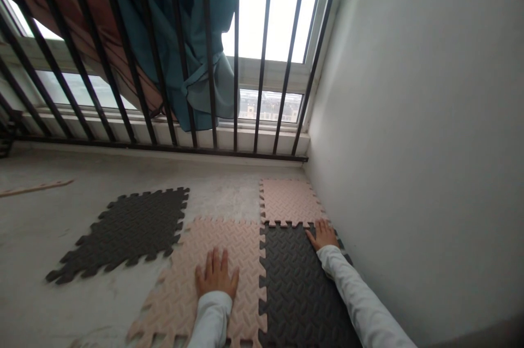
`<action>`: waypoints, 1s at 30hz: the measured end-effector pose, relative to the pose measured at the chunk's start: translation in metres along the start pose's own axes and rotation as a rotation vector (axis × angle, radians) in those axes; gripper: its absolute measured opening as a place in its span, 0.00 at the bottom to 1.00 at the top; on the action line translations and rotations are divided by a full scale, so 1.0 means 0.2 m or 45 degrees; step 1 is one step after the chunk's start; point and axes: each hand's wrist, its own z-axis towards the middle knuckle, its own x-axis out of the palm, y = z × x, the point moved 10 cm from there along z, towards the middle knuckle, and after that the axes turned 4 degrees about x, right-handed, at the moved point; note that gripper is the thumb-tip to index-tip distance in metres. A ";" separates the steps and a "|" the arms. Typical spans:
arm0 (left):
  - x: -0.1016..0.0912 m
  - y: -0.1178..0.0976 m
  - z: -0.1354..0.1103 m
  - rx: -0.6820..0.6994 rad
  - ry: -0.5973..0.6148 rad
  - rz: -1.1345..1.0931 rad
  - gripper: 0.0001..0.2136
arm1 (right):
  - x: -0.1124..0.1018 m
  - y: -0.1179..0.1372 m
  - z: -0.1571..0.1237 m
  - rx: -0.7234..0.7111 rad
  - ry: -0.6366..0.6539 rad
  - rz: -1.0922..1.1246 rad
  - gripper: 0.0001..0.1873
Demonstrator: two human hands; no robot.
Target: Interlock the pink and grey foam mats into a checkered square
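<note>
My left hand (pixel 216 274) lies flat on a beige interlocking foam floor mat (pixel 241 299), its fingers stretched out. Over the far right corner of a black foam mat (pixel 298 288), my right hand (pixel 325 235) rests with fingers extended towards a smaller-looking beige foam mat (pixel 290 200) by the wall. The black mat's left edge meets the near beige mat along their toothed sides, and its far edge meets the other beige mat. Apart from these, a second black foam mat (pixel 131 230) lies askew to the left on the bare floor.
A white wall (pixel 429 135) rises close on the right. Dark metal railings (pixel 262 64) stand before the window, with blue-green cloth (pixel 172 36) and reddish cloth (pixel 92 20) behind the bars. At far left, a thin wooden strip (pixel 39 188) lies on the concrete floor (pixel 28 244).
</note>
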 end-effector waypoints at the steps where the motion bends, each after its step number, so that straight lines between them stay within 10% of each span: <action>1: 0.00 0.00 0.00 0.000 -0.008 -0.011 0.25 | 0.00 0.00 -0.01 0.010 -0.007 -0.006 0.36; 30: 0.02 0.00 0.00 -0.016 -0.025 -0.058 0.25 | -0.13 0.01 -0.02 -0.009 0.064 -0.173 0.41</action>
